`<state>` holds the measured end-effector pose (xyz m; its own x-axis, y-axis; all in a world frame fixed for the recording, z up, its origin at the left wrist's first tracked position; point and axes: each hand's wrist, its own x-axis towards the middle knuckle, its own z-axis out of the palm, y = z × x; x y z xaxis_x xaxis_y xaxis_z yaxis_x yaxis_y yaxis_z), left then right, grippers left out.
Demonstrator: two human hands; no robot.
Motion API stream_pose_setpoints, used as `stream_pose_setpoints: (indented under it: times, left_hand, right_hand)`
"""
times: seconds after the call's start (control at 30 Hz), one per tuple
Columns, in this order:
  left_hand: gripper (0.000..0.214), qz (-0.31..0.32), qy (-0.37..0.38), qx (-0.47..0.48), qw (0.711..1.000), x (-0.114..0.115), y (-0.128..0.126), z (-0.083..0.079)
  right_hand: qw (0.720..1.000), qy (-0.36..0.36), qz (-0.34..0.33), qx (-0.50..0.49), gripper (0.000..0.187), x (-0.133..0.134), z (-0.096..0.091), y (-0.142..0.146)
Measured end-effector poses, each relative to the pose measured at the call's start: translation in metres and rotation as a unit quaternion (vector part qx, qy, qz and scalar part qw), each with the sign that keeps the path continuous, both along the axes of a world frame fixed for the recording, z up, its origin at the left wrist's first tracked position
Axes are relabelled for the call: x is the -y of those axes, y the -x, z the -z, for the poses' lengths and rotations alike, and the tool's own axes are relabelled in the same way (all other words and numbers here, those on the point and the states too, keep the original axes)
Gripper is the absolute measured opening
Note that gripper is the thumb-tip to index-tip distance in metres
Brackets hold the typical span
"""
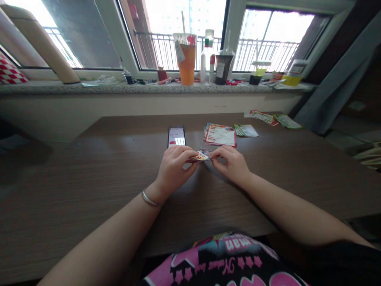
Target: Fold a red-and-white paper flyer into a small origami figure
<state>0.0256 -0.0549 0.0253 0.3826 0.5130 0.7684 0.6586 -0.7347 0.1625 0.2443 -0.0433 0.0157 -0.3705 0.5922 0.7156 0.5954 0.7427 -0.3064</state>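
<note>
Small printed cards (201, 157), yellow, red and white on top, are pinched between the thumb and fingers of my left hand (175, 169). At their right end, my right hand (232, 163) has its thumb and fingertips closed on a thin, shiny, patterned piece (206, 151); whether it is a card or a plastic sleeve I cannot tell. Both hands are just above the brown table. Right behind my left hand lies a phone (176, 136) with its screen lit. A pile of larger red-bordered cards (220, 135) lies beyond my right hand.
Green-and-white cards (246, 130) lie right of the pile, with more cards (263, 117) near the table's far right edge. Along the granite windowsill (101, 88) stand an orange drink cup (187, 59), a dark drink cup (224, 67), bottles and small items. A grey curtain (333, 79) hangs at right.
</note>
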Motion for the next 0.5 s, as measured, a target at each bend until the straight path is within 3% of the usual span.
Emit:
stream_pose_setpoints:
  times: [0.2, 0.5]
  left_hand:
    - [0.005, 0.028, 0.037, 0.061, 0.997, -0.0052, 0.001, 0.0034]
    - [0.002, 0.011, 0.018, -0.009, 1.0, 0.0014, -0.0013, 0.0014]
  right_hand:
    - [0.999, 0.021, 0.025, 0.002, 0.007, -0.0032, 0.001, -0.0013]
    - [0.998, -0.035, -0.037, 0.031, 0.008, 0.0054, -0.0029, 0.0011]
